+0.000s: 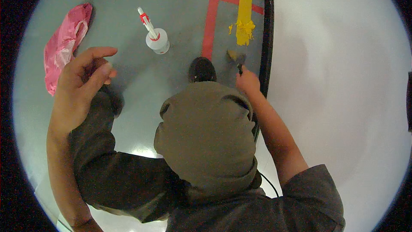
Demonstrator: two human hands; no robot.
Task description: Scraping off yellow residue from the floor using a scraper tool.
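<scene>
In my right hand [248, 81] is the dark handle of a scraper [238, 60], whose blurred blade lies close to the grey floor. Just beyond the blade, the yellow floor tape [246, 3] ends in a ragged, crumpled patch with small yellow scraps around it. Something yellowish shows at the blade's left side. My left hand [90, 74] is raised above my left knee, fingers bent and apart, with nothing in it. Behind that hand lies a pink plastic bag [64, 45] on the floor. A white bottle [157, 43] with a red-and-white spray or pump top stands between the bag and the tapes.
Red floor tape [210, 25] forms a corner and crosses towards the yellow strip. A black baseboard [268, 29] runs along the foot of the white wall [328, 71] at right. My dark shoe [202, 69] rests at the red tape's near end. A thin black cable [271, 182] shows near my hip.
</scene>
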